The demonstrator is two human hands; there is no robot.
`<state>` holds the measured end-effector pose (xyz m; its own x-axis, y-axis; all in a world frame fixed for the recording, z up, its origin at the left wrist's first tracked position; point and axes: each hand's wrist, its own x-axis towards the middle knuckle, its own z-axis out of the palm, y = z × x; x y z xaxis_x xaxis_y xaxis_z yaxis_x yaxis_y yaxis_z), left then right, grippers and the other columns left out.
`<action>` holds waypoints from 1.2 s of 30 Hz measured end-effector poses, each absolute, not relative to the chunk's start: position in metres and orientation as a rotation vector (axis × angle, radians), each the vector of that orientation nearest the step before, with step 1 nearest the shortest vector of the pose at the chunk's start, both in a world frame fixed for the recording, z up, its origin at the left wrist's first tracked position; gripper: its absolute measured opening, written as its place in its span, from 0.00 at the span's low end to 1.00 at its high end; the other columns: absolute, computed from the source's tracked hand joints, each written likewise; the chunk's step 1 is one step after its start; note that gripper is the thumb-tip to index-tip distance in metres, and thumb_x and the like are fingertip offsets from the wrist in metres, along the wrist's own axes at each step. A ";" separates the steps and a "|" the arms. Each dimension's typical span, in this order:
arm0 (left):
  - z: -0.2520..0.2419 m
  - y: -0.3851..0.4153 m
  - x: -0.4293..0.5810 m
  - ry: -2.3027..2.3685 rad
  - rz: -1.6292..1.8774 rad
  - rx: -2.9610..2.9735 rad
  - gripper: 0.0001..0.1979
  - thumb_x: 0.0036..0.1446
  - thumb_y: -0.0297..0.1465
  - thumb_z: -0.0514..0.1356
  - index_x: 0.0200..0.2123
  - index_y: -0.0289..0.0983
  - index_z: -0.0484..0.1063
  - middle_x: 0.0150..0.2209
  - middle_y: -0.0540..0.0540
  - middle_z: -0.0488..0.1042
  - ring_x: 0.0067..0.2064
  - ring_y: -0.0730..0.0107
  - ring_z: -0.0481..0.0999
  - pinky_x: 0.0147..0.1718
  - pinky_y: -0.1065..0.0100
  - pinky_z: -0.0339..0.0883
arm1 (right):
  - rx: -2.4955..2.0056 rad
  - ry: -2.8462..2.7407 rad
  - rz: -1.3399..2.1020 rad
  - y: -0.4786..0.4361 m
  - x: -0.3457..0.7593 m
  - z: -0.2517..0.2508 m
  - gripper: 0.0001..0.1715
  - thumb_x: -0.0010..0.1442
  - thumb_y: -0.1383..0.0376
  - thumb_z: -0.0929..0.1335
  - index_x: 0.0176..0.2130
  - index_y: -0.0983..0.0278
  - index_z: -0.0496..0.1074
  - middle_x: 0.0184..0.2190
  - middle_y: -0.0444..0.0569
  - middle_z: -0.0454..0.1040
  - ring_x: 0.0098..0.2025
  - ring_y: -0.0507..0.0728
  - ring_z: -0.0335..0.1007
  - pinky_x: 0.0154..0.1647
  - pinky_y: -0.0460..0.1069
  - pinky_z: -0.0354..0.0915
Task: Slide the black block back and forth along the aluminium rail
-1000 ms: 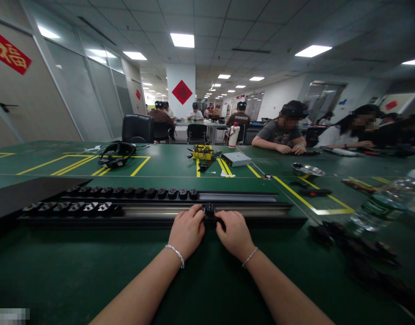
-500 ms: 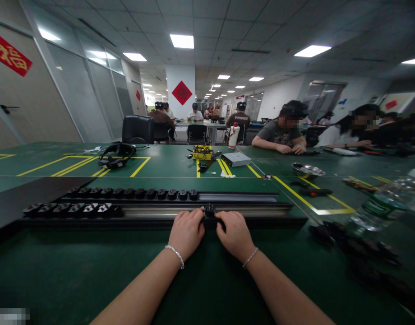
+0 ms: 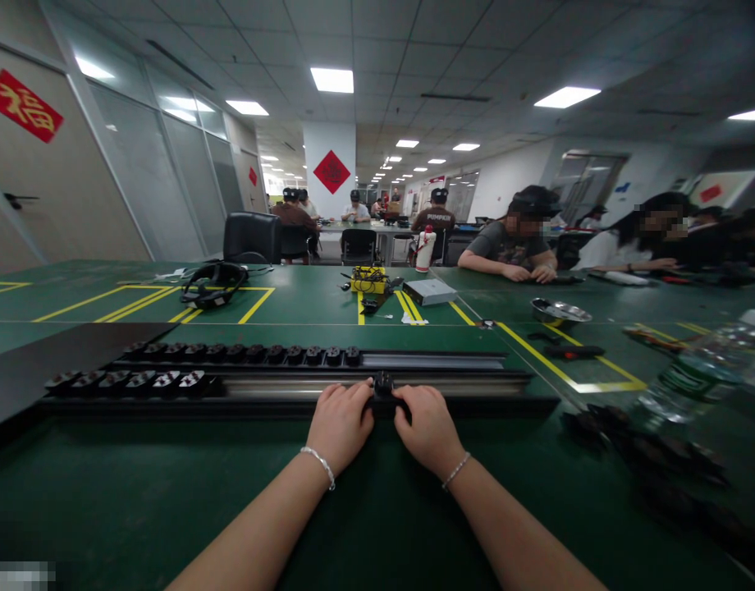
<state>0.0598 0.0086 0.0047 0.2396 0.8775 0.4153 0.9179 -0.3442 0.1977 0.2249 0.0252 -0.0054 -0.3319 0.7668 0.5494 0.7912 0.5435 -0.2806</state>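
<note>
My left hand (image 3: pixel 340 414) and my right hand (image 3: pixel 430 423) meet at a small black plug-like block (image 3: pixel 383 383) over the near black rail (image 3: pixel 279 387). Fingers of both hands are curled in, pinching the block from its left and right sides. It appears to sit on the rail's silver channel; whether it is fixed there I cannot tell. Further left on this rail stands a row of similar blocks with pale tops and pins (image 3: pixel 140 380). Behind it, a second rail (image 3: pixel 432 359) carries a longer row of black blocks (image 3: pixel 254 353).
More black pieces (image 3: pixel 654 447) lie loosely at the right, by a water bottle (image 3: pixel 691 369). Behind are a metal bowl (image 3: pixel 560 312), a yellow box with cables (image 3: pixel 368 279), a grey box (image 3: pixel 430 290) and a headset (image 3: pixel 212 285). A person (image 3: pixel 513 238) leans on the table's far side.
The view has tipped up very slightly, so the scene sits a little lower. Both hands keep their hold on the block, which shows no clear movement along the rail.
</note>
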 end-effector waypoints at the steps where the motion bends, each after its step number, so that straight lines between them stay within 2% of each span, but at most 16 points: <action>1: 0.004 0.009 0.060 -1.746 -0.710 -2.404 0.17 0.52 0.28 0.53 0.47 0.42 0.64 0.47 0.49 0.71 0.44 0.68 0.69 0.51 0.61 0.52 | -1.249 -2.138 -0.059 0.025 0.225 -0.006 0.10 0.51 0.70 0.62 0.35 0.63 0.67 0.32 0.48 0.72 0.37 0.54 0.65 0.46 0.51 0.54; 14: 0.004 0.010 0.057 -1.760 -0.703 -2.443 0.20 0.52 0.29 0.53 0.50 0.44 0.62 0.44 0.51 0.73 0.42 0.67 0.70 0.52 0.59 0.49 | -1.228 -2.103 -0.041 0.026 0.225 -0.009 0.10 0.51 0.70 0.61 0.35 0.63 0.67 0.33 0.48 0.72 0.38 0.55 0.65 0.48 0.52 0.54; 22: 0.011 0.007 0.060 -1.789 -0.587 -2.461 0.22 0.52 0.31 0.52 0.52 0.45 0.59 0.48 0.49 0.71 0.42 0.64 0.68 0.43 0.59 0.54 | -1.297 -2.043 -0.037 0.025 0.227 -0.008 0.09 0.50 0.70 0.62 0.33 0.62 0.67 0.31 0.46 0.72 0.38 0.55 0.65 0.54 0.55 0.47; 36: 0.010 0.007 0.060 -1.796 -0.567 -2.463 0.22 0.51 0.31 0.53 0.52 0.45 0.60 0.48 0.50 0.71 0.43 0.64 0.68 0.43 0.59 0.54 | -1.306 -2.049 -0.067 0.025 0.226 -0.006 0.09 0.50 0.70 0.61 0.32 0.62 0.67 0.31 0.46 0.73 0.37 0.54 0.65 0.54 0.54 0.49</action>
